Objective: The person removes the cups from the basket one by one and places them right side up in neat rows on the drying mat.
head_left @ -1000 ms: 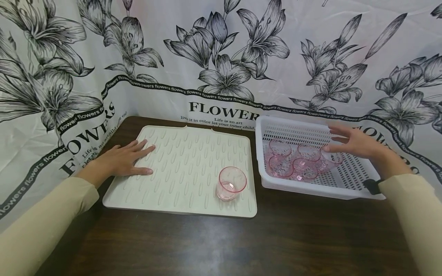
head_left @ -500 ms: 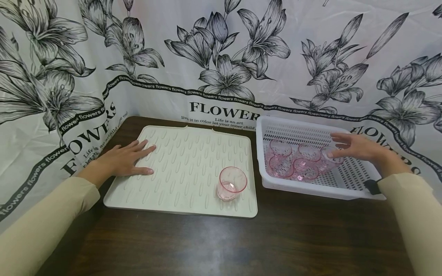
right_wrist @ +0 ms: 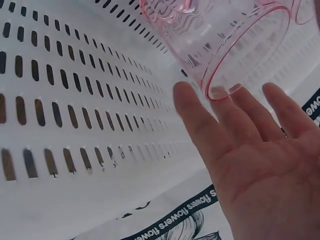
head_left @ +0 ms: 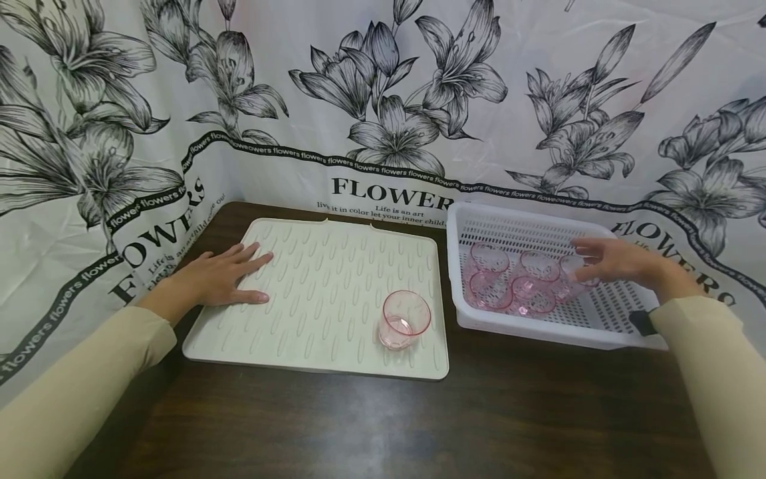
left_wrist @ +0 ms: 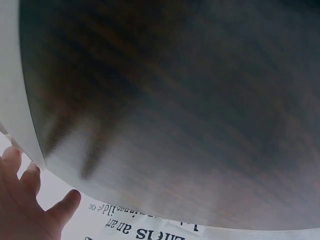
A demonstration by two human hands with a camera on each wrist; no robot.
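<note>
grip's released on both sides: right hand (head_left: 616,261) has fingers loosely extended at the rim of the rightmost pink-tinted glass (right_wrist: 225,47), not wrapped round it; can't tell if fingertips touch. that glass is in the white slotted basket (head_left: 532,330), beside four more glasses (head_left: 491,293). left hand (head_left: 218,278) lies spread on the left edge of the cream ridged mat (head_left: 299,299). single glass (head_left: 404,322) stands upright near the mat's right front corner.
</note>
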